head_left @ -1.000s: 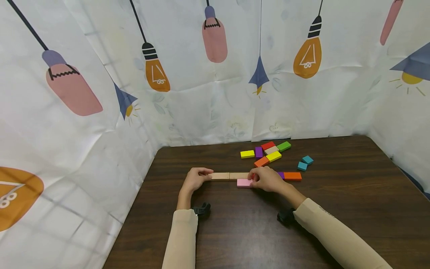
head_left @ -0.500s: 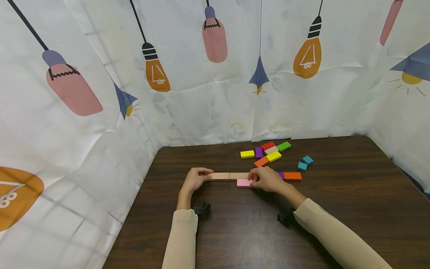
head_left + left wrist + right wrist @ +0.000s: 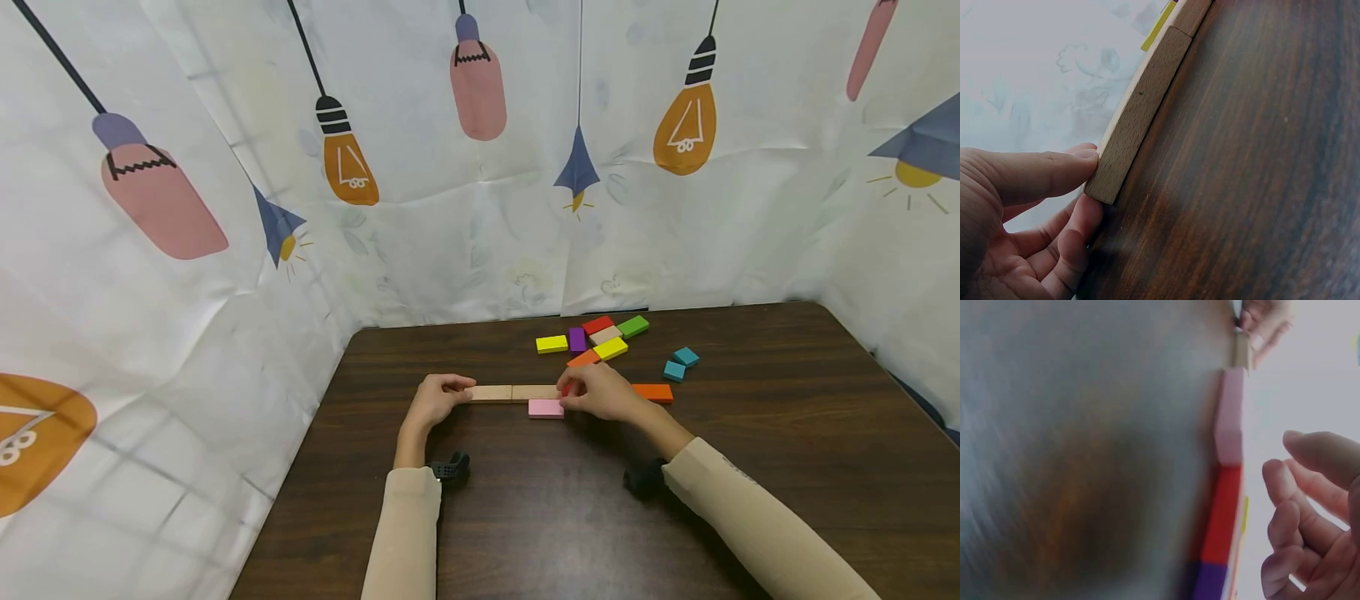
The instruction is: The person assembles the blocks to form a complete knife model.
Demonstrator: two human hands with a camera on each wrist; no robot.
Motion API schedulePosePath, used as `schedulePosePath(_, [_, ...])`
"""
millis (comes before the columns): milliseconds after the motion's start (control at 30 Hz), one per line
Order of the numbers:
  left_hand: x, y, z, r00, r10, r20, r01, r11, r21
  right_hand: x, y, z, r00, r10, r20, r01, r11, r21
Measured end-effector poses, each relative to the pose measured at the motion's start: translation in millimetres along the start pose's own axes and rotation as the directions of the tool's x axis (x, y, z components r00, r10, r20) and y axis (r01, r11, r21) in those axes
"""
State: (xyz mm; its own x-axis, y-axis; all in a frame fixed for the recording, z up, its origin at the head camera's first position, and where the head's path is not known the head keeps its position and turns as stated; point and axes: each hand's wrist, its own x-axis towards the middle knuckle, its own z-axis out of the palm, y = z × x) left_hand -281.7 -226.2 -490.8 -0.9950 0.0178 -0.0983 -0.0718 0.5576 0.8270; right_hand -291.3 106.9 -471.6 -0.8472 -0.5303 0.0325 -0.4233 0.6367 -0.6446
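My left hand (image 3: 441, 398) pinches the outer end of a plain wooden block (image 3: 1144, 103), thumb and fingertips at that end. A second plain wooden block (image 3: 534, 392) continues the row to the right. In front of it lies a pink block (image 3: 546, 408). Just right of the pink block is my right hand (image 3: 606, 392); in the right wrist view its fingers are loosely bent, with a gap below the thumb and nothing held. A red block (image 3: 1221, 512) and a purple block (image 3: 1210, 581) stand in the row by this hand, mostly hidden in the head view.
An orange block (image 3: 652, 393) ends the row on the right. Behind it lie several coloured blocks, including a green one (image 3: 633, 326) and a yellow one (image 3: 551, 343). Two teal blocks (image 3: 674, 371) sit farther right. A patterned cloth (image 3: 480, 242) hangs beyond the dark wooden table (image 3: 540, 517).
My right hand has let go of the pink block and shifted slightly right, now covering the purple block in the head view. The left hand and the pink block stay in place.
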Motion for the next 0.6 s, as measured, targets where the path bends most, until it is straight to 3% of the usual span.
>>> schedulePosePath(200, [0.4, -0.3, -0.1, 1.000, 0.000, 0.000, 0.000, 1.000, 0.007, -1.8, 9.7, -23.2, 0.998, -0.001, -0.067, 0.003, 0.999, 0.040])
schedulePosePath(600, [0.8, -0.5, 1.2, 1.000, 0.007, -0.007, -0.007, 1.000, 0.015, -1.4, 64.5, -59.7, 0.977, 0.137, -0.166, -0.127, 0.990, 0.069])
